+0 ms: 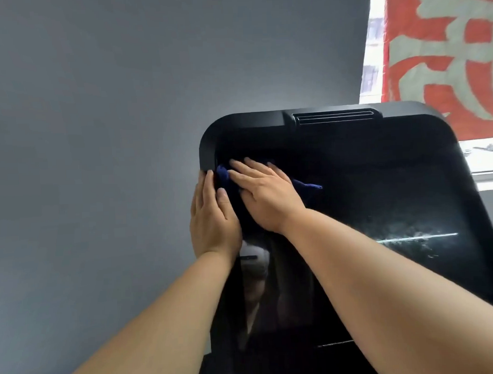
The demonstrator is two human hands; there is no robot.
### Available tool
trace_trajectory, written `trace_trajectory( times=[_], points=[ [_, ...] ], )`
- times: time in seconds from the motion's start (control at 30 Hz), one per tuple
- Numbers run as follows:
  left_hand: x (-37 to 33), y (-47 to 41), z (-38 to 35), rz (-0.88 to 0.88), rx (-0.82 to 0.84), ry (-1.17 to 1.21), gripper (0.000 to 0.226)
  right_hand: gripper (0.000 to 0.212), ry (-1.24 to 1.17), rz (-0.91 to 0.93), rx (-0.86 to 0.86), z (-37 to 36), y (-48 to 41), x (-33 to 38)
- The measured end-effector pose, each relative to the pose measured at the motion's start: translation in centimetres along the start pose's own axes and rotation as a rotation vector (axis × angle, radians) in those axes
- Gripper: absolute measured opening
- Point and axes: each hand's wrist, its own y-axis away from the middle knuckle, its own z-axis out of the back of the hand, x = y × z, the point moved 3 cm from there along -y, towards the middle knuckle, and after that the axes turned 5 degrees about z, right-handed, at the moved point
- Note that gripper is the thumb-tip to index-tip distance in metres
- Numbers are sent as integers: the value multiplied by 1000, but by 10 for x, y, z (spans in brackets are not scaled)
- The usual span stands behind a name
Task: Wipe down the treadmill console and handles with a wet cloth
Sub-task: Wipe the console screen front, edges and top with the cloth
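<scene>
left grip [213,220] and right grip [265,198] bare, fingernails [222,194] short and plain, both forearms [382,271] bare to the frame's edge

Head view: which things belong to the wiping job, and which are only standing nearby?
Job:
console
blue cloth
right hand, pressing the cloth flat on the console
left hand, resting on the console's left edge

Not the job:
grey wall
red banner
window
</scene>
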Motion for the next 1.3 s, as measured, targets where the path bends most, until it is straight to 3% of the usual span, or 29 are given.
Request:
trace_trajectory(
  times=[0.07, 0.23, 0.37, 0.47, 0.53, 0.6, 0.67, 0.73, 0.8, 0.83, 0.87, 0.93, 1.0, 1.1, 1.23, 1.3],
  points=[
    [1, 3, 0, -10, 13, -40, 47, 47, -38, -68, -69, 1, -14, -2],
    [-1, 3, -2, -78, -60, -118, 47, 45, 26, 42, -116, 6, 0, -22],
    [2, 6, -4, -70, -47, -146, 48, 45, 38, -244, -225, 30, 43, -86],
    [0, 7, -7, -98, -27, -231, 53, 51, 57, -402, -213, 25, 58, -83],
    [-2, 7, -7, -93, -30, -235, 53, 57, 42, -276, -138, 15, 59, -53],
    [-6, 9, -3, -218, -56, -204, 53, 62, 13, -51, -29, 6, 66, -29],
    [-16, 19, -4, -525, 67, -247, 57, 60, -148, 39, 75, 10, 69, -29],
    [-20, 32, -13, -855, 317, -405, 59, 56, -550, -55, 97, 25, 68, -35],
    [-23, 33, -17, -886, 442, -528, 58, 47, -1121, -322, -39, 42, 68, -41],
    [-25, 32, -19, -838, 456, -574, 58, 42, -1273, -465, -167, 49, 72, -48],
    [-27, 32, -21, -800, 444, -629, 58, 38, -1240, -559, -311, 56, 80, -58],
    [-35, 33, -27, -760, 409, -760, 65, 29, -806, -630, -502, 72, 98, -89],
    [-51, 30, -39, -665, 392, -843, 80, 30, -384, -631, -439, 85, 113, -124],
    [-82, 15, -66, -432, 347, -850, 80, 52, -33, -657, -220, 97, 131, -177],
    [-118, 6, -111, -116, 164, -718, 68, 61, 138, -665, -172, 111, 145, -228],
    [-125, 33, -136, -195, 175, -650, 63, 61, 163, -542, -116, 106, 146, -238]
  ],
)
